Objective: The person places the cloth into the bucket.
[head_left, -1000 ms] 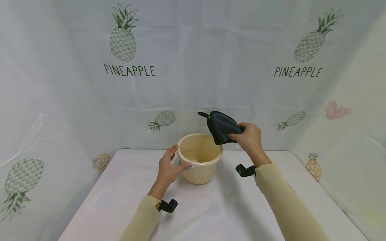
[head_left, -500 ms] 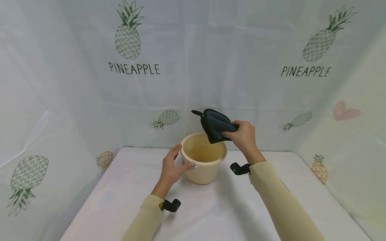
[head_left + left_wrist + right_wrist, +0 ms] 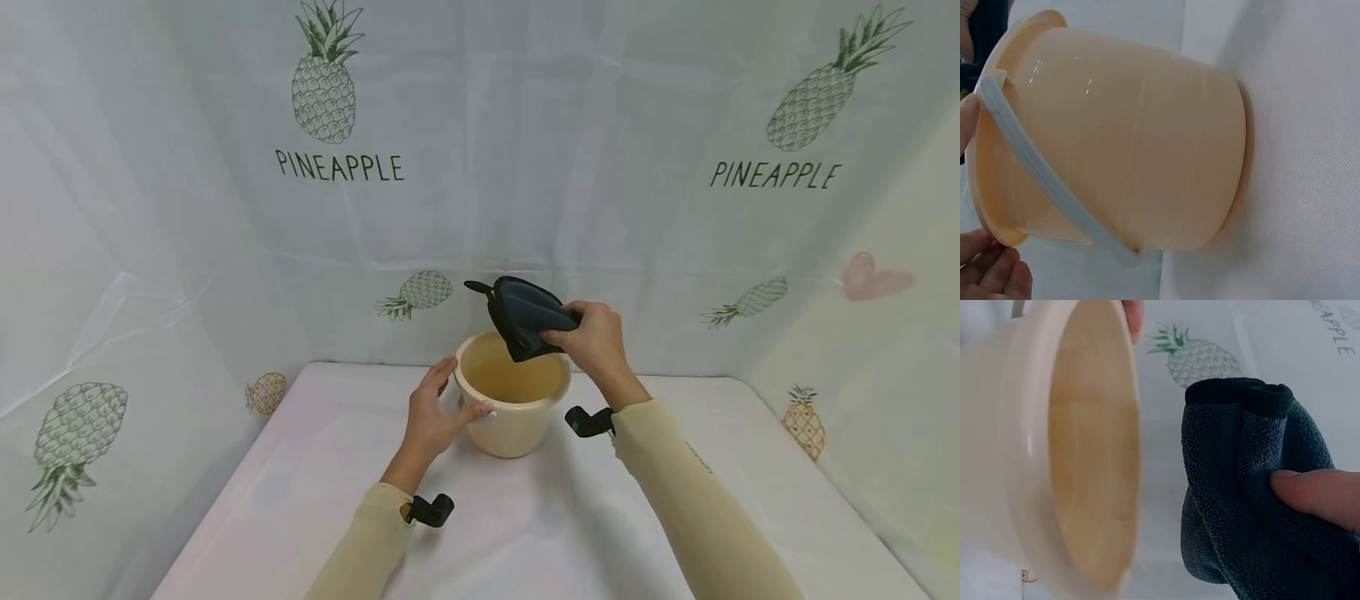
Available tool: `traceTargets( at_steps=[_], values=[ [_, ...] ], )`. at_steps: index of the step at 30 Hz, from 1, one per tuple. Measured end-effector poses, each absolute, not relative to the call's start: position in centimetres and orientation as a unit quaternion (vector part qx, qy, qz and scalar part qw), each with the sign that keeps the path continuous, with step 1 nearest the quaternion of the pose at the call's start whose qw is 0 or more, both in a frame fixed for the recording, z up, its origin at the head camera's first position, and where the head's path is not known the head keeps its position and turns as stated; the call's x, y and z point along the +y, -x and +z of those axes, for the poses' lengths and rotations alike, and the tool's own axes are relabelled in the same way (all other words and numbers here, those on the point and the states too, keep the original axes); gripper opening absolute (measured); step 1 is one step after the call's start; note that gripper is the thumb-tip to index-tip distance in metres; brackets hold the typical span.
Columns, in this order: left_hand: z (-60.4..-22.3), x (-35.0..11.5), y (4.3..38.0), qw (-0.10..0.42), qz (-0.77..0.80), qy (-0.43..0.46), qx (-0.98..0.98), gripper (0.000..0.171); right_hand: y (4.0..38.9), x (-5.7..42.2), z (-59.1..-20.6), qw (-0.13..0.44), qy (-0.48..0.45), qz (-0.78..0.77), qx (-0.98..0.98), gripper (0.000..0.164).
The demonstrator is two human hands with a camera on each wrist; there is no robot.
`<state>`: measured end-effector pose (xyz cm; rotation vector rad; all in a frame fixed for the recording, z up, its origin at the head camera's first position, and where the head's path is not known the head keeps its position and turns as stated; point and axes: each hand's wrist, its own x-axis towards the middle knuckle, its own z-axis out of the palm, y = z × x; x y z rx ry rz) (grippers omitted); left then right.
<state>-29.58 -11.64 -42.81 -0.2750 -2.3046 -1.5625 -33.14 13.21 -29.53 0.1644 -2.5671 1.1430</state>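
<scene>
While the left hand (image 3: 437, 419) holds the rim of the cream bucket (image 3: 510, 431), its thumb set near 7 o'clock and its bent fingers spread apart from it near 10, the right hand (image 3: 596, 340) pinches a folded dark blue cloth (image 3: 525, 318) between thumb and fingers. The cloth hangs above the bucket's 1 o'clock side; the right wrist view shows a gap between cloth and rim. The bucket stands upright on the pale tabletop (image 3: 315, 483), nearest the far edge at 12 o'clock, where the backdrop (image 3: 525, 167) rises close behind. Room for moving runs widest toward 6 o'clock, with broad stretches out to the side edges at 3 and 9; the forearms cross at 5 and 7.

Counted: one bucket with one pale handle (image 3: 1047, 178), lowered; one cloth with one black loop (image 3: 477, 287) pointing toward 10 o'clock; two hands, two cream sleeves (image 3: 705, 500), two black wrist devices (image 3: 432, 510). The head view shows seven printed pineapples (image 3: 322, 98) and one pink heart (image 3: 873, 277).
</scene>
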Motion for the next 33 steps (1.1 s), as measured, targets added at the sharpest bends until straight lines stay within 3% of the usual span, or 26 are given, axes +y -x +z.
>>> traceTargets(
  at_steps=[33],
  values=[
    [-43.2, -12.1, 30.1, 0.163, -0.559, 0.111, -0.806, 0.098, 34.8, 11.4, -31.1, 0.056, -0.115, 0.293, -0.948, 0.045]
  ],
)
